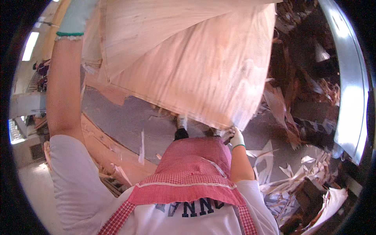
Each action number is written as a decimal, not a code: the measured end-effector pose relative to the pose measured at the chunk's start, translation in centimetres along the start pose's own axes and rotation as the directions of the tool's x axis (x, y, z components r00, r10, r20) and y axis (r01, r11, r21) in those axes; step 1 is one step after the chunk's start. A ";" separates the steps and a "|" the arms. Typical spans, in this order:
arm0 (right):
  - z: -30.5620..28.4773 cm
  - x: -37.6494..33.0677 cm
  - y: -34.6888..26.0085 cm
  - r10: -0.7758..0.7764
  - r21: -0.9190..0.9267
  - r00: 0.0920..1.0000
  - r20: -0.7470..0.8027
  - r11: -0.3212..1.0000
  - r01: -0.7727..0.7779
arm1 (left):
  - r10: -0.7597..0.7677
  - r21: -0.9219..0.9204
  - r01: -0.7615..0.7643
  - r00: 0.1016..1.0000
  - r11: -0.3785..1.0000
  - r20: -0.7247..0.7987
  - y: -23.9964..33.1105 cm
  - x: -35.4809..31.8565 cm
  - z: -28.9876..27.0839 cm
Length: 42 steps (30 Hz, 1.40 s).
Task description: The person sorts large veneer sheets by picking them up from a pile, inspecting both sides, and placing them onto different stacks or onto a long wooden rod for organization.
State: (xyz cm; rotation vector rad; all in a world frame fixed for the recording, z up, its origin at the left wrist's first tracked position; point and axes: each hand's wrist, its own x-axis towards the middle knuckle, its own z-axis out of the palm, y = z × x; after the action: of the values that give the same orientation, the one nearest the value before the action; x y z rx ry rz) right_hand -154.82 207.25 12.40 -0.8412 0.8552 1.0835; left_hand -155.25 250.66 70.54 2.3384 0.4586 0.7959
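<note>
Grey floor (125, 111) stretched beneath the work, strewn toward four o'clock with torn, pale ribbons of thin wood (286, 192). A long, curved, shiny silver metal panel (350, 86) stood at three o'clock, and a bright white rectangular light patch (29, 46) glowed at ten. Near eight o'clock, a flat tan wooden strip (107, 145) ran along the floor.

At twelve o'clock, filling the upper middle, was a large, thin, pinkish-tan wood sheet (203, 78), its lower edge slanting down toward four o'clock. A paler triangular wood layer (133, 43) lay over its upper left; whether it was a fold or a separate piece could not be told.

The right hand (237, 140), in a white glove with a green cuff edge, was just off centre toward four o'clock, its fingers closed on the sheet's lower corner. The left hand (78, 17), gloved likewise, reached up at half past ten; its fingers were out of sight, so its grip could not be told. A red-and-white checked cloth apron (192, 160) spread at six o'clock.
</note>
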 end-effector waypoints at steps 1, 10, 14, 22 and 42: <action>1.0 -0.4 0.6 -0.083 0.019 0.992 -0.096 0.996 0.085 | 0.058 0.103 -0.057 0.998 0.993 -0.002 -0.2 1.2 -1.3; 1.1 -0.8 3.3 -0.345 -0.088 0.830 -0.438 0.936 0.342 | 0.249 -0.089 -0.244 0.967 0.966 0.048 2.7 1.0 -3.0; 3.1 -3.6 3.8 -0.612 -0.315 0.600 -0.515 0.786 0.532 | 0.098 -0.066 -0.089 0.986 0.994 0.137 2.9 -1.6 -0.1; 12.6 -13.7 0.2 -0.838 -0.374 0.502 -0.214 0.545 0.750 | 0.135 0.070 -0.182 0.894 0.981 0.428 -6.2 -12.6 12.0; 12.2 -15.2 -2.0 -0.675 -0.328 0.723 -0.146 0.723 0.608 | -0.249 0.181 0.202 0.923 0.962 0.294 -13.6 -5.4 10.3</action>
State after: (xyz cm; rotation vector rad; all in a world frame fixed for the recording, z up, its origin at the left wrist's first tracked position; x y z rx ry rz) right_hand -154.56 211.80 31.40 -1.4028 0.5473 0.4572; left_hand -154.37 253.66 52.92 2.4319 0.6500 0.2794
